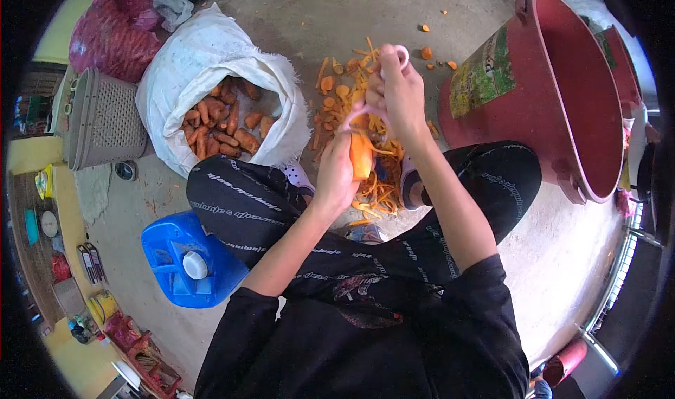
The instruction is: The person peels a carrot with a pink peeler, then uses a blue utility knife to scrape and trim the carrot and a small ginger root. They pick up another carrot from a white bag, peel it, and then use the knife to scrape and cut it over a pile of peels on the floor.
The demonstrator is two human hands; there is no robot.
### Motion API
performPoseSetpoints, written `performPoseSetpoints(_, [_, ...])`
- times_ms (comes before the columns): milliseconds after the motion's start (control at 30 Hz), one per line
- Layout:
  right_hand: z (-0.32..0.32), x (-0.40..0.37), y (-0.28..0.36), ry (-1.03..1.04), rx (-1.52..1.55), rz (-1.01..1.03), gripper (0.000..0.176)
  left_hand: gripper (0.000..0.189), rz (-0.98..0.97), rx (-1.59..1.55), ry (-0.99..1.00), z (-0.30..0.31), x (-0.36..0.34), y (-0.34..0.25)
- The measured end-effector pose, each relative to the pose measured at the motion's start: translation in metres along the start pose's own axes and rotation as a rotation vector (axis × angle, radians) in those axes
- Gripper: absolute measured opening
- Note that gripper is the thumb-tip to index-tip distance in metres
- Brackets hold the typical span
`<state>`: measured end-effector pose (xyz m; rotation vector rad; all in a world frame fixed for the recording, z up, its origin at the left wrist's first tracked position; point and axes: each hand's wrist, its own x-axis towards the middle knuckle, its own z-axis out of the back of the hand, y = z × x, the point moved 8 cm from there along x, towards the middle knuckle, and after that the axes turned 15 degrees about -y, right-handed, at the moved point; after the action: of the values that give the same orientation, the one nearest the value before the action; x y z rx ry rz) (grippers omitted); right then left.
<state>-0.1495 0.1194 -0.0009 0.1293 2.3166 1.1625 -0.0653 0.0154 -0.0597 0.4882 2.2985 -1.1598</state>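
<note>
My left hand point(335, 172) is wrapped around a peeled orange carrot point(361, 157), its bare flesh facing up and to the right. Just above it, my right hand point(403, 102) grips a pale pink peeler point(365, 109). The peeler's curved head lies at the top end of the carrot, and a ring at its handle end shows above my fingers; the blade itself is blurred. A strip of peel hangs beside the carrot. Beneath both hands, a heap of orange peelings point(383, 196) and cut bits covers the floor between my feet.
To the left stands an open white sack point(151, 111) of unpeeled carrots point(232, 121), beside a grey basket point(109, 121). A large red bucket point(485, 111) leans at the right. The blue jerrycan point(172, 258) is near my left leg. Red mesh sacks point(112, 40) lie at the upper left.
</note>
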Motion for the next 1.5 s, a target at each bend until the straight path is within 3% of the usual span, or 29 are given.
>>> performPoseSetpoints(167, [-0.015, 0.039, -0.006, -0.004, -0.060, 0.044, 0.031, 0.037, -0.021, 0.059, -0.067, 0.014, 0.015, 0.002])
performPoseSetpoints(233, [-0.019, 0.080, -0.004, -0.005, -0.107, 0.177, 0.031, 0.038, -0.021, 0.165, -0.113, 0.016, 0.006, -0.004])
performPoseSetpoints(300, [-0.013, 0.102, 0.006, -0.079, -0.264, 0.319, 0.031, 0.039, -0.005, 0.118, -0.014, 0.003, 0.001, -0.009])
performPoseSetpoints(400, [-0.013, 0.096, 0.021, -0.084, -0.398, 0.476, 0.030, 0.040, 0.042, -0.072, 0.042, -0.007, 0.002, -0.014])
performPoseSetpoints(500, [-0.015, 0.071, 0.038, -0.030, -0.368, 0.561, 0.032, 0.037, 0.024, -0.002, 0.035, 0.004, 0.012, -0.012])
performPoseSetpoints(533, [-0.017, 0.057, 0.043, 0.028, -0.223, 0.571, 0.034, 0.036, 0.033, -0.029, 0.017, 0.004, 0.013, -0.012])
performPoseSetpoints(733, [-0.012, -0.033, 0.032, 0.060, 0.082, 0.060, 0.034, 0.024, 0.103, -0.225, 0.037, -0.003, 0.009, -0.016])
performPoseSetpoints(833, [-0.010, -0.053, 0.017, 0.100, 0.089, -0.043, 0.033, 0.022, 0.120, -0.201, 0.029, -0.003, 0.010, -0.015])
performPoseSetpoints(967, [-0.007, -0.053, 0.002, 0.114, 0.057, -0.007, 0.032, 0.019, 0.150, -0.322, 0.283, -0.010, 0.007, -0.015])
performPoseSetpoints(1067, [-0.005, -0.052, -0.002, 0.107, 0.071, -0.035, 0.031, 0.021, 0.122, -0.265, 0.196, -0.012, 0.005, -0.018])
performPoseSetpoints(1167, [-0.002, -0.048, -0.008, 0.123, 0.057, -0.037, 0.031, 0.022, 0.157, -0.342, 0.316, -0.007, 0.009, -0.011])
performPoseSetpoints(1367, [0.000, -0.029, -0.005, 0.026, 0.003, -0.021, 0.032, 0.025, 0.061, -0.174, 0.029, -0.004, 0.005, -0.011])
performPoseSetpoints(1500, [-0.003, 0.000, -0.004, 0.031, -0.001, -0.021, 0.034, 0.031, -0.068, 0.049, -0.015, 0.002, -0.006, -0.012])
